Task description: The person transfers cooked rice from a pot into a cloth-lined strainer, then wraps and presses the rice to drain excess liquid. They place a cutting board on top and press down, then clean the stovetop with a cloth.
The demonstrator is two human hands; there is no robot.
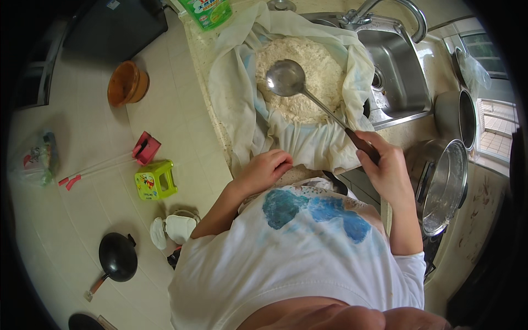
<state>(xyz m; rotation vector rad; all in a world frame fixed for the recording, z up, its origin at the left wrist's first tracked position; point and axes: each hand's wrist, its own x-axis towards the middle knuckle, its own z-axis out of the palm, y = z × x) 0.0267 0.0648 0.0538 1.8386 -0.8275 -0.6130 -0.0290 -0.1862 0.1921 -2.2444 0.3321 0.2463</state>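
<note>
My right hand (381, 167) grips the dark brown handle of a metal ladle (286, 78). Its round bowl rests on or just above a whitish, crumbly, flour-like mass (305, 62); the gap, if any, is hard to judge. A pale cloth (235, 86) lines the vessel around this mass and drapes over its sides, hiding most of the vessel. Against the near edge of the cloth, by the counter's front, my left hand (270, 163) is loosely closed, with no object visible in it.
A steel sink (396, 70) with a curved faucet (412, 16) adjoins the cloth on the right. Nearer stand a large steel pot (437, 185) with white residue and another pot (453, 115). Floor items include a brown bucket (130, 84), a green stool (154, 181) and a wok (118, 256).
</note>
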